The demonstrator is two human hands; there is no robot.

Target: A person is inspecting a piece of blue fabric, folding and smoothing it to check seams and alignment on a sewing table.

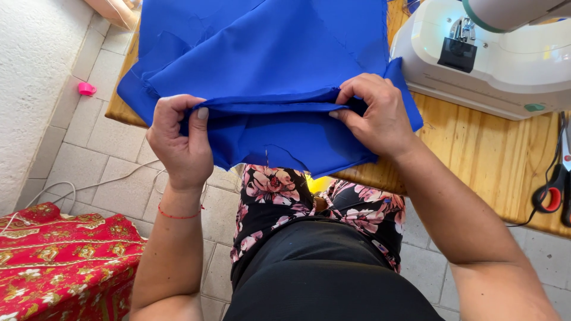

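A large piece of bright blue fabric point(267, 53) lies spread over a wooden table point(476, 148) and hangs off its near edge. My left hand point(178, 142) pinches a folded edge of the blue fabric at the left, thumb on top. My right hand point(375, 113) grips the same fold at the right, fingers curled over it. The fold runs taut and level between the two hands. A short thread dangles under the fabric near the middle.
A white sewing machine point(493, 53) stands on the table at the right. Scissors with red and black handles point(553, 190) lie near the right edge. A red patterned cloth point(59, 261) sits at the lower left. A pink object point(87, 89) lies on the tiled floor.
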